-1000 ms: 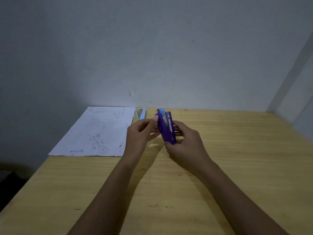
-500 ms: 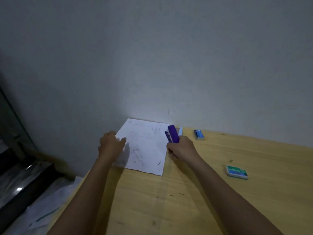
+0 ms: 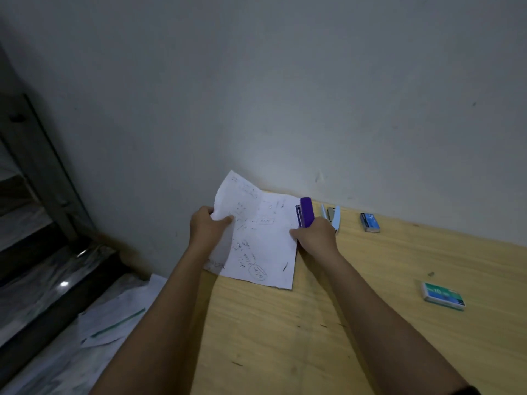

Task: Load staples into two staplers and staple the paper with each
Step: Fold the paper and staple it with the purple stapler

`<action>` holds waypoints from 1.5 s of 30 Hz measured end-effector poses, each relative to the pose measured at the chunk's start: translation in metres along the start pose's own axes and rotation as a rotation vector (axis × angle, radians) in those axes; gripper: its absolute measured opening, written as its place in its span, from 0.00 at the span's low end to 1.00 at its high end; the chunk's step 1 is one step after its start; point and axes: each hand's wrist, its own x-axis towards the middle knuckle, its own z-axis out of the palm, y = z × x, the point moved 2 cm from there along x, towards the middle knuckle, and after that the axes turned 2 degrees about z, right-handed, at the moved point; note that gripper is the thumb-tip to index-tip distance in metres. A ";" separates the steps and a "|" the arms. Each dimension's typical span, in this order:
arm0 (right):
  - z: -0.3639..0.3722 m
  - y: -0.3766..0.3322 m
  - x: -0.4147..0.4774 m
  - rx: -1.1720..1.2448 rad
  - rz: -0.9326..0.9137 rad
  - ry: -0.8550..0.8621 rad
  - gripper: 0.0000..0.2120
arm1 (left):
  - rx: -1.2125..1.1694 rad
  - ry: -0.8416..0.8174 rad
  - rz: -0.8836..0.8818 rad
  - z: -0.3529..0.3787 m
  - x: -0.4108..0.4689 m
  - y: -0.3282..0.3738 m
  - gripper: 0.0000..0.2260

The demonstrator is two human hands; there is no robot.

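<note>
Purple stapler (image 3: 306, 212) is wrapped up in the right hand (image 3: 316, 238), nose pointing away from the person, right at the far right edge of the paper (image 3: 256, 238). Can't tell from this angle whether the sheet is actually inside its mouth or just beside it. The left hand (image 3: 208, 229) has the opposite edge pinched, thumb on top. That side is lifted and curling up off the wooden table (image 3: 313, 337), while the side by the right hand lies flatter.

Handling thoughts: the paper looks like a thin, floppy handwritten sheet, so it'll bend and slide if you only hold a corner. I'd pinch along the edge and pull it a bit taut so the part near the stapler doesn't buckle. The stapler looks small, rigid and light enough for one hand. Best hold is probably around the back half with the palm over the top, so you can squeeze down.

Just beyond the right hand, on its outer side, the light blue stapler (image 3: 332, 216) lies hinged open. Further out to that hand's right is a blue staple box (image 3: 370, 222). A green staple box (image 3: 442, 296) sits well off to the right, nearer the person.

My guess: the first stapling is about to happen, and the blue one hasn't been used yet.
</note>
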 end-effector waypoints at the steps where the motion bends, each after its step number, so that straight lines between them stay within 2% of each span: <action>1: 0.000 -0.001 -0.001 0.066 0.014 -0.012 0.08 | -0.053 0.001 -0.011 -0.002 -0.002 0.001 0.20; 6: -0.007 0.002 -0.006 0.309 -0.001 0.010 0.07 | -0.283 0.052 -0.089 -0.017 -0.003 0.004 0.17; 10: -0.032 0.002 -0.003 0.489 -0.006 0.104 0.09 | -0.433 0.049 -0.035 -0.027 -0.010 0.015 0.13; 17: -0.076 -0.006 -0.006 0.569 -0.158 0.235 0.08 | -0.652 -0.063 0.031 -0.013 -0.023 0.050 0.04; 20: -0.094 -0.004 -0.009 0.569 -0.237 0.251 0.08 | -0.720 -0.083 0.085 -0.005 -0.027 0.065 0.09; 24: -0.114 0.000 -0.011 0.610 -0.307 0.249 0.12 | -0.704 -0.075 0.134 0.006 -0.029 0.078 0.15; 28: -0.129 -0.002 -0.019 0.627 -0.409 0.219 0.15 | -0.633 -0.103 0.233 0.015 -0.034 0.090 0.13; 32: -0.140 0.000 -0.023 0.568 -0.454 0.212 0.09 | -0.555 -0.129 0.309 0.017 -0.040 0.097 0.07; 35: -0.143 0.001 -0.024 0.519 -0.468 0.216 0.06 | -0.490 -0.105 0.330 0.016 -0.041 0.098 0.09; 42: -0.143 -0.001 -0.025 0.367 -0.538 0.267 0.07 | -0.306 0.071 0.494 0.012 -0.047 0.105 0.05; 45: -0.146 -0.003 -0.026 0.336 -0.533 0.233 0.08 | -0.384 -0.010 0.494 0.007 -0.049 0.107 0.06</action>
